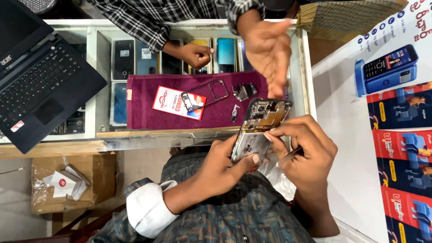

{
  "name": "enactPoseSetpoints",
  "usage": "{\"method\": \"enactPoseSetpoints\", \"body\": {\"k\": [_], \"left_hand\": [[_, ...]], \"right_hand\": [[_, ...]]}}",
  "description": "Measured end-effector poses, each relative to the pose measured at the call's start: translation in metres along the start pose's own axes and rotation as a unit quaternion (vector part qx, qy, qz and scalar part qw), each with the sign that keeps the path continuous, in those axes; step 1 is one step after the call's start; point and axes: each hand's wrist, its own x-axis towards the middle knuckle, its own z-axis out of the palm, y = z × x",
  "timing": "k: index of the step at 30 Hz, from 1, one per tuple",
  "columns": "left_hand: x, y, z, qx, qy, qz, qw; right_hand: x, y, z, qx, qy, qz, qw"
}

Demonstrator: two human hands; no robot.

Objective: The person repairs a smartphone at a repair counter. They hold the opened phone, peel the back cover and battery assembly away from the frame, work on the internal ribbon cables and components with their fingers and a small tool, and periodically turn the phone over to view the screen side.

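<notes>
While the left hand [225, 164] grips the opened phone [260, 128], the right hand [306, 150] pinches a tool [290, 155] at its board; prying calls for steadiness.

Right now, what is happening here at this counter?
A person holds an opened phone with its circuit boards showing; the left hand grips it, and the right hand works on it with a thin metal tool. On the maroon cloth on the glass counter lie a phone frame, small parts and a red-and-white card. Another person's two hands are above the counter. A laptop sits left.
</notes>
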Motion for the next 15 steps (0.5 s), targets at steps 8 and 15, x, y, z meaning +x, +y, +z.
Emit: {"method": "enactPoseSetpoints", "body": {"k": [8, 15], "left_hand": [[-0.002, 0.007, -0.004, -0.001, -0.020, 0.022, 1.000], [-0.003, 0.003, 0.000, 0.004, -0.028, 0.021, 0.999]], "right_hand": [[-0.009, -0.008, 0.004, -0.017, 0.054, -0.039, 0.998], [-0.015, -0.002, -0.001, 0.010, 0.053, -0.008, 0.999]]}}
